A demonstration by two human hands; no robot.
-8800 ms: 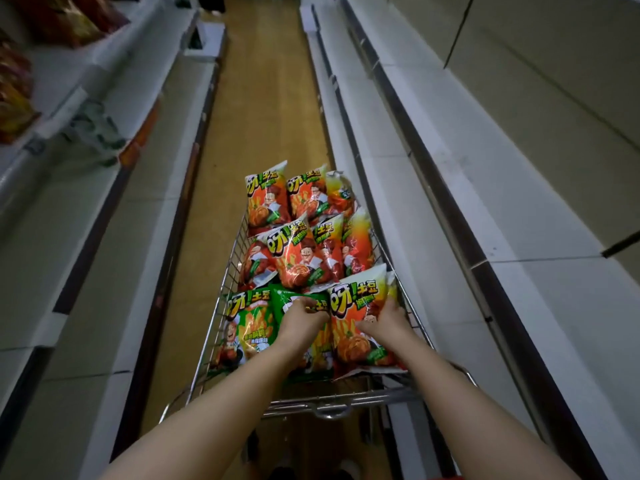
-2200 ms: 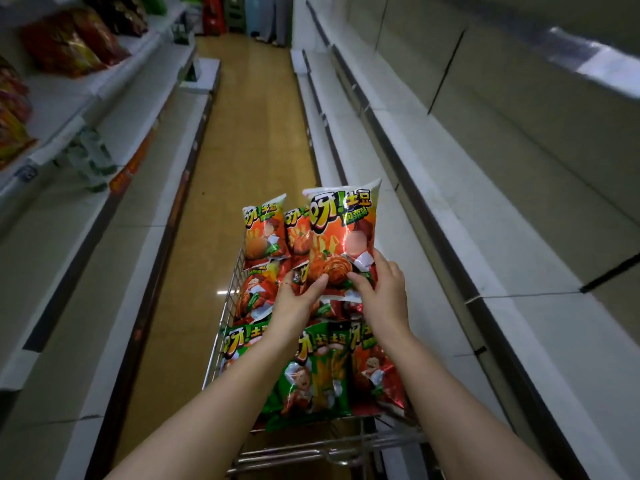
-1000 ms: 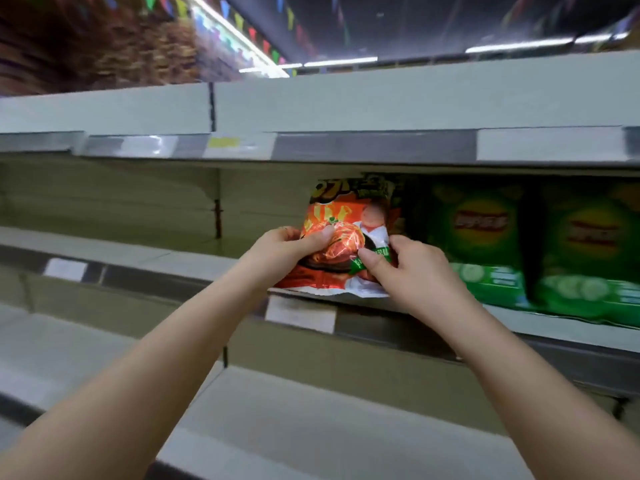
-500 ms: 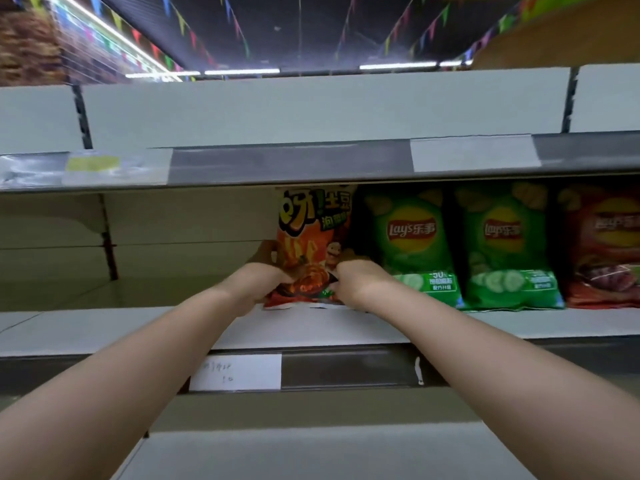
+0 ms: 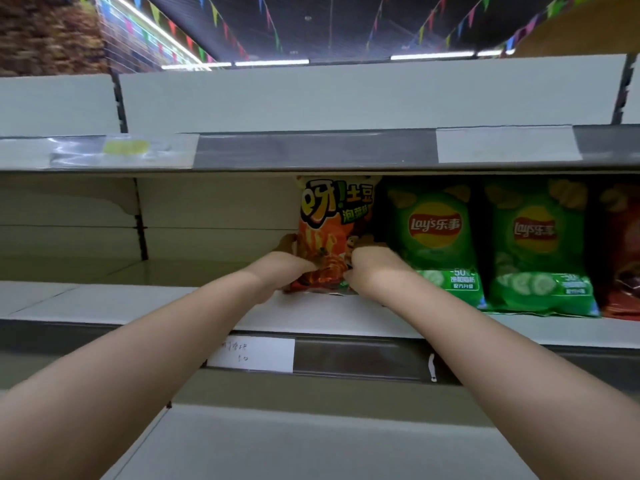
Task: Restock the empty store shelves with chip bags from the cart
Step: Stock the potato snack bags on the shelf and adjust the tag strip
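Placement of one bag on the middle shelf (image 5: 138,303), head view. The orange chip bag (image 5: 332,230) is now standing upright on the shelf board, its base resting back from the front lip and its right edge just beside the nearest green bag (image 5: 433,237). A second earlier it was being carried in tilted at the lip. The left hand (image 5: 284,271) is clasping the bag's lower left corner and the right hand (image 5: 374,268) its lower right, fingers curled round the foil. Neither is letting go yet. This bag's placement is therefore judged nearly complete, with only the release and a return to the cart remaining (the long bare stretch of shelf to the left suggests many more trips).

Hidden or unclear: most fingertips are lying behind the bag or under the knuckles, so grip firmness is not showing. The bag's top is tucking under the upper shelf rail (image 5: 311,150), so contact there cannot be told. The cart is out of view. The red bag (image 5: 623,265) is being cut off at the right edge, and the writing on the price label (image 5: 252,355) is too faint to read.
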